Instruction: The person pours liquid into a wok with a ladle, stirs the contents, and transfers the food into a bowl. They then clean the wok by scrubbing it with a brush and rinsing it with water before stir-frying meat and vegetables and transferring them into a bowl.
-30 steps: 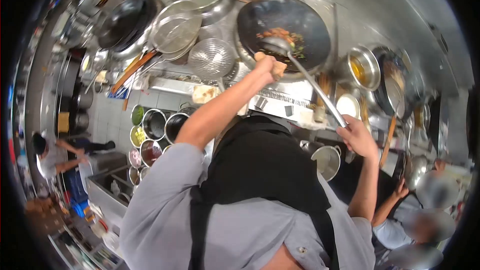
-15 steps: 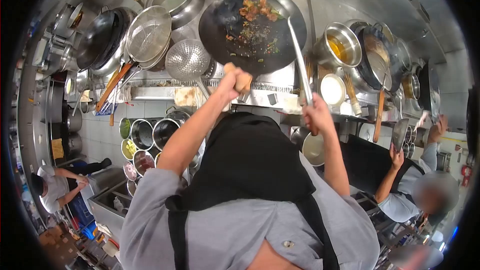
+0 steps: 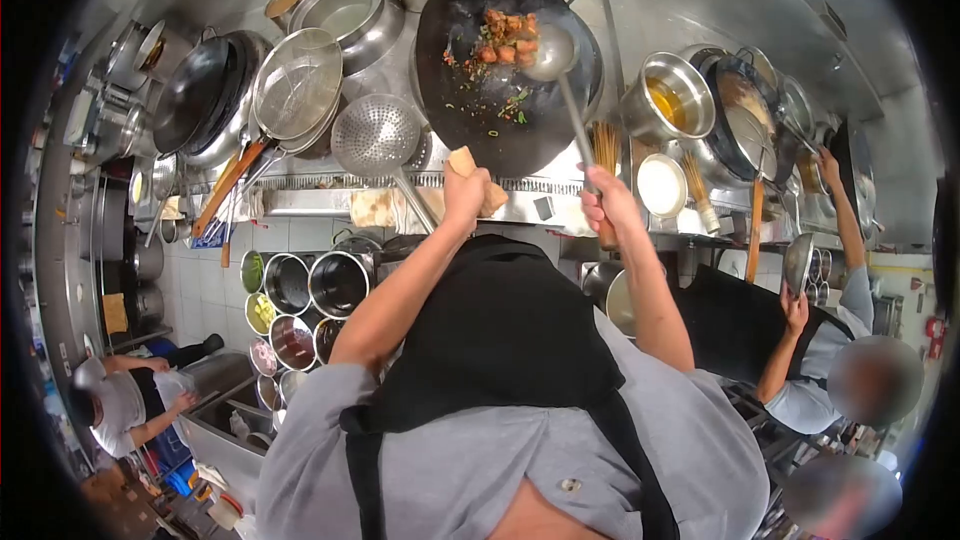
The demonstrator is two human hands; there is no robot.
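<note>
My left hand is closed around a folded tan cloth at the near rim of a black wok; any handle under the cloth is hidden. My right hand grips the long handle of a steel ladle, whose bowl rests in the wok against the food. Browned, saucy chunks sit clumped towards the wok's far side. Bits of chopped green and red are scattered over its black surface.
A perforated skimmer and mesh strainers lie left of the wok. To the right stand a pot of yellow oil, a bamboo brush and a white-filled container. A co-worker holds a bowl at far right.
The wok has tipped, and its far loop handle now shows. The ladle bowl has moved down and left, beside the chunks, which are bunched more tightly. The right co-worker's arm has reached further forward.
</note>
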